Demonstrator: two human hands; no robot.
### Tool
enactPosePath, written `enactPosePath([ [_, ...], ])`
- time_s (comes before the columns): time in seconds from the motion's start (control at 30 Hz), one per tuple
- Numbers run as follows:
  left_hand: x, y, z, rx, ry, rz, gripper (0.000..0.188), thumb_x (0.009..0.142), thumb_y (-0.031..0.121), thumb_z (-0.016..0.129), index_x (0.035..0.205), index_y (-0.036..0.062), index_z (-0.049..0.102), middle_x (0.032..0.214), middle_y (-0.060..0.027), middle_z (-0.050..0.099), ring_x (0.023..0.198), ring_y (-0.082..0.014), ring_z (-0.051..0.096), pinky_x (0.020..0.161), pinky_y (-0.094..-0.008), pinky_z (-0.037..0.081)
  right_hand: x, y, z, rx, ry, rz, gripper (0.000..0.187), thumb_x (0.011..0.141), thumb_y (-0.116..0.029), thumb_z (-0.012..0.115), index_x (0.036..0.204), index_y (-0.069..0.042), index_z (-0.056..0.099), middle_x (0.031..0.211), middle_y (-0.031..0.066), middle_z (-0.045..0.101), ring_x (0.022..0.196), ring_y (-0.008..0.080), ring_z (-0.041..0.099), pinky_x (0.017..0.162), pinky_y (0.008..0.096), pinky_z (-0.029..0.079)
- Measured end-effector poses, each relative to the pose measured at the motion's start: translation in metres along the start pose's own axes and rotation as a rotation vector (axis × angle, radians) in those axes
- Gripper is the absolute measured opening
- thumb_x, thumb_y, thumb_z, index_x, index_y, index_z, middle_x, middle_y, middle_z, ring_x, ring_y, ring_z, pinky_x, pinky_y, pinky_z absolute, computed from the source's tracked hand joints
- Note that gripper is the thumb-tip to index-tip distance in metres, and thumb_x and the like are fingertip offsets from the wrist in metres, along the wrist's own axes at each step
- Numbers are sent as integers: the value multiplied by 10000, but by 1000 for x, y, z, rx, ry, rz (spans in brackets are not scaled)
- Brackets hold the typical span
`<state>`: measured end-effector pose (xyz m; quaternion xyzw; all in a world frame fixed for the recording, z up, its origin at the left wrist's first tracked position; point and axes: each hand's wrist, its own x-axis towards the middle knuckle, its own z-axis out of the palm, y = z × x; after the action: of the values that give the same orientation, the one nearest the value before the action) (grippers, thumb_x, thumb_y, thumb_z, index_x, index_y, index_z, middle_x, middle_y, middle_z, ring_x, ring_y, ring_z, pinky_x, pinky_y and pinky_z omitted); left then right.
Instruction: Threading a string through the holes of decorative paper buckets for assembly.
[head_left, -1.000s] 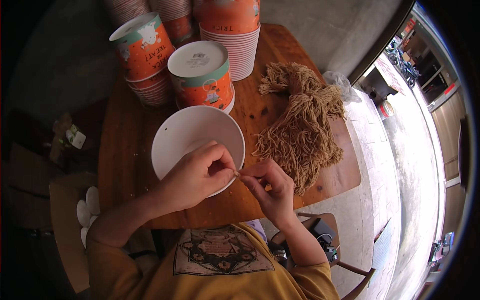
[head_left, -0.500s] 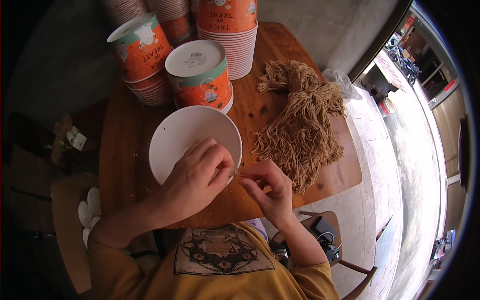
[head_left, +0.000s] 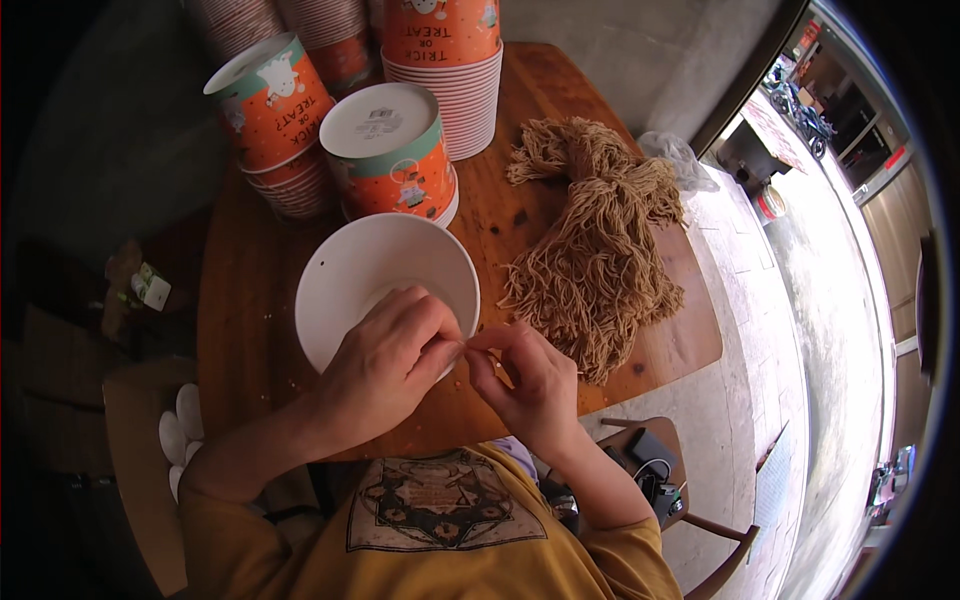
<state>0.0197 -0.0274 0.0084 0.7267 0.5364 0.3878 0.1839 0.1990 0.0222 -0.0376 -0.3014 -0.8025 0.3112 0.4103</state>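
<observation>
Your left hand (head_left: 385,360) lies over the near rim of the white paper bowl (head_left: 385,275), fingers curled and thumb pressed to forefinger in a pinch; your right hand (head_left: 525,375) meets it from the other side, also pinching, fingertips nearly touching just off the bowl's edge above the wooden table (head_left: 250,300). What sits between the two pinches appears to be a single tan strand, of the same kind as the bundle of tan cord (head_left: 595,245) lying well to the right of the bowl, but it is too thin to confirm. To do this step well, in my judgement, keep both pinches close together so the strand stays taut, steady the bowl with the heel of your left hand, and work near the rim rather than in mid-air. Behind the bowl stand stacks of orange printed paper cups (head_left: 385,150), apart from your hands. Findings on visibility: your left hand covers the near part of the rim, so any hole or fixing point there cannot be seen; the strand's ends are not traceable; a small dark spot on the bowl's left wall may be a hole, but this is uncertain.
</observation>
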Motion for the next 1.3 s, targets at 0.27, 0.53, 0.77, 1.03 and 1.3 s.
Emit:
enactPosePath([
  [0.27,-2,-3,-2,1,0,-17,158,832,-37,632,900,36,510,872,-121,539,829,-335,561,712,-430,458,-3,-5,2,-116,32,-49,221,800,-81,741,980,-70,612,776,59,632,624,233,642,542,336,503],
  [0.53,-1,0,-4,128,16,60,154,838,-35,619,926,31,511,870,-118,537,847,-334,557,727,-431,465,-11,2,4,-169,34,-113,209,793,-82,745,957,-90,616,755,64,640,594,224,634,524,328,494],
  [0.77,-7,-5,-5,174,-1,95,202,837,14,658,961,40,500,883,-108,539,845,-316,564,730,-418,477,-17,-4,-2,-7,-52,171,173,860,-114,729,983,-69,616,718,87,621,589,238,626,543,324,502],
  [1.03,-33,2,-27,193,-220,-57,317,786,153,772,1012,68,566,906,-67,613,851,-237,619,682,-354,529,21,-16,-64,-78,-284,-24,117,851,-38,688,953,-45,631,840,98,534,732,284,600,638,378,502],
  [1.3,-59,-3,-57,603,-29,172,182,747,18,696,921,61,661,944,-68,595,963,-258,593,877,-386,480,70,-19,-45,-11,-483,-333,102,850,-44,700,937,-53,648,866,75,545,773,259,608,680,354,504],
])
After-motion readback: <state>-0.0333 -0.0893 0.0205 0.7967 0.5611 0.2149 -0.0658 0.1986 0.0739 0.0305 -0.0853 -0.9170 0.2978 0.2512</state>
